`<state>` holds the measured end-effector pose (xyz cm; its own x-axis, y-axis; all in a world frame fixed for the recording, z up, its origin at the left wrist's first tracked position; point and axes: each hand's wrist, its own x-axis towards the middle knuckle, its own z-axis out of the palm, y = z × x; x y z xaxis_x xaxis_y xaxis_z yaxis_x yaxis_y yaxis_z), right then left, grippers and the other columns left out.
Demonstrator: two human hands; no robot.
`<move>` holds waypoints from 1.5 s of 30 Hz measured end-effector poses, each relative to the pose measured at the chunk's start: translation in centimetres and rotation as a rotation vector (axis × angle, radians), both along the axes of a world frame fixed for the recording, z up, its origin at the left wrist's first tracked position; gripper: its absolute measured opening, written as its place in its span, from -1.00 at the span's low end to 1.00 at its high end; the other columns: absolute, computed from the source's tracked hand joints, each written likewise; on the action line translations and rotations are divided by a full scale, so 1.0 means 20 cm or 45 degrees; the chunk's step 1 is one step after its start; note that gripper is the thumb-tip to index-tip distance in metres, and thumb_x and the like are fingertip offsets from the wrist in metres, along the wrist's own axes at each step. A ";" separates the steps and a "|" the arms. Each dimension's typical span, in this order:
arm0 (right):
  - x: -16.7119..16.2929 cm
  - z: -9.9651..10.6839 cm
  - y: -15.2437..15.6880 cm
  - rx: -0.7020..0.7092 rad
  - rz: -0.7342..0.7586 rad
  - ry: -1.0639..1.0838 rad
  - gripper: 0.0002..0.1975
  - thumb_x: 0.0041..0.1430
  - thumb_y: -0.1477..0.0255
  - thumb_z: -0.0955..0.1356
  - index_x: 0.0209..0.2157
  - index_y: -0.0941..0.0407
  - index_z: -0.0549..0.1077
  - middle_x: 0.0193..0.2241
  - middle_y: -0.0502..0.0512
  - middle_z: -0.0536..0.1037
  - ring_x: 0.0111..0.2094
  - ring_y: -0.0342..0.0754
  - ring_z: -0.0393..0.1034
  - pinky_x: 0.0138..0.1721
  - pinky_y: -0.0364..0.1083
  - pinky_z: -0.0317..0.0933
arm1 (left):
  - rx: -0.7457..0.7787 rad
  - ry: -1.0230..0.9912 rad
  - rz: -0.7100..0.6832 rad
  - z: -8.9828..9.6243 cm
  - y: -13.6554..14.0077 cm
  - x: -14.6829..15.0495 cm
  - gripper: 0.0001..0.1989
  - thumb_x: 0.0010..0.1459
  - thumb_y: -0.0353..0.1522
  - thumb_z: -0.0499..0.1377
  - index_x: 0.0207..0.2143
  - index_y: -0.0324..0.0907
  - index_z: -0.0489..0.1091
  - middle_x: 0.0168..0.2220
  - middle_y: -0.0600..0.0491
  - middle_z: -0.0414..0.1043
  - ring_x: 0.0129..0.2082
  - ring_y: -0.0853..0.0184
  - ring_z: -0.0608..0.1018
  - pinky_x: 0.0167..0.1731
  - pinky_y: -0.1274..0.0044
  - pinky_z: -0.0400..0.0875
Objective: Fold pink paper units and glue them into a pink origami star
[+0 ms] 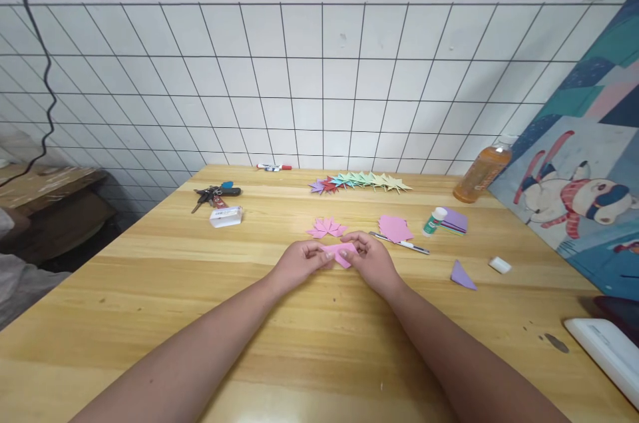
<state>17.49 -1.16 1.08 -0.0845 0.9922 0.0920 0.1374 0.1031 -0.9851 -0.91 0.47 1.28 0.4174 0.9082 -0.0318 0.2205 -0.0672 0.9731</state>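
Observation:
A small piece of pink folded paper point(341, 254) is pinched between both hands at the middle of the wooden table point(239, 316). My left hand point(299, 259) grips its left edge, thumb on top. My right hand point(373, 260) holds the right side, its thumb pressed on the paper's face. Just beyond my fingers lies a pink folded-paper fan point(327, 228) of pointed pieces. To the right is a stack of pink paper sheets point(394, 228), with a pen point(412, 248) partly beneath it.
At the back lies a row of multicoloured folded-paper stars point(367, 181). A glue stick point(434, 222), purple paper stack point(455, 220), purple folded triangle point(462, 275), eraser point(500, 265) and drink bottle point(482, 173) are right. Keys point(215, 194), a white box point(226, 216) and a marker point(274, 167) are left.

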 end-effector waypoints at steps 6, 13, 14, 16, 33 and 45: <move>-0.02 0.01 -0.01 -0.043 0.049 0.007 -0.74 -0.08 0.40 0.36 -0.27 0.11 0.37 -0.58 -0.10 0.38 -0.53 -0.15 0.29 -0.46 -0.15 0.16 | -0.076 -0.041 0.002 -0.01 0.01 -0.01 -0.57 0.05 -0.10 0.12 -0.51 -0.32 0.49 -0.53 -0.06 0.49 -0.56 0.40 0.41 -0.53 0.60 0.22; 0.04 0.00 0.02 -0.049 -0.048 0.077 -0.70 -0.10 0.34 0.39 -0.26 0.13 0.38 -0.59 -0.11 0.36 -0.55 -0.18 0.24 -0.49 -0.17 0.11 | -0.235 -0.163 0.031 0.01 0.03 -0.02 -0.51 0.00 -0.03 0.14 -0.28 -0.30 0.47 -0.45 -0.08 0.51 -0.51 0.37 0.46 -0.52 0.59 0.27; 0.04 0.00 0.02 -0.050 -0.063 0.084 -0.69 -0.09 0.34 0.39 -0.26 0.13 0.38 -0.59 -0.11 0.35 -0.56 -0.19 0.24 -0.49 -0.18 0.11 | -0.211 -0.143 0.026 0.01 0.03 -0.02 -0.52 -0.01 -0.05 0.16 -0.26 -0.30 0.46 -0.44 -0.07 0.51 -0.49 0.36 0.47 -0.51 0.59 0.28; 0.03 0.00 0.02 -0.034 -0.077 0.080 -0.70 -0.08 0.34 0.39 -0.26 0.13 0.38 -0.59 -0.11 0.34 -0.56 -0.19 0.23 -0.50 -0.18 0.11 | -0.131 -0.098 -0.013 0.01 0.02 -0.01 -0.57 -0.04 -0.09 0.21 -0.29 -0.29 0.48 -0.41 -0.05 0.51 -0.43 0.34 0.48 -0.46 0.59 0.29; 0.00 0.04 -0.05 0.521 0.128 -0.719 -0.84 0.10 0.44 0.31 -0.35 -0.02 0.55 -0.36 -0.01 0.57 -0.26 -0.06 0.36 -0.16 -0.05 0.15 | 0.336 0.344 -0.154 -0.02 -0.03 0.01 -0.67 0.08 -0.22 0.09 -0.59 -0.26 0.39 -0.66 0.16 0.23 -0.62 0.49 0.22 -0.58 0.64 0.07; -0.04 0.03 -0.03 0.054 -0.048 -0.139 -0.85 -0.03 0.36 0.37 -0.39 0.10 0.53 -0.46 0.06 0.55 -0.46 -0.08 0.38 -0.42 -0.12 0.26 | 0.117 0.109 -0.107 0.01 -0.05 0.04 -0.65 0.02 -0.14 0.14 -0.50 -0.26 0.48 -0.57 0.06 0.41 -0.51 0.36 0.40 -0.50 0.61 0.23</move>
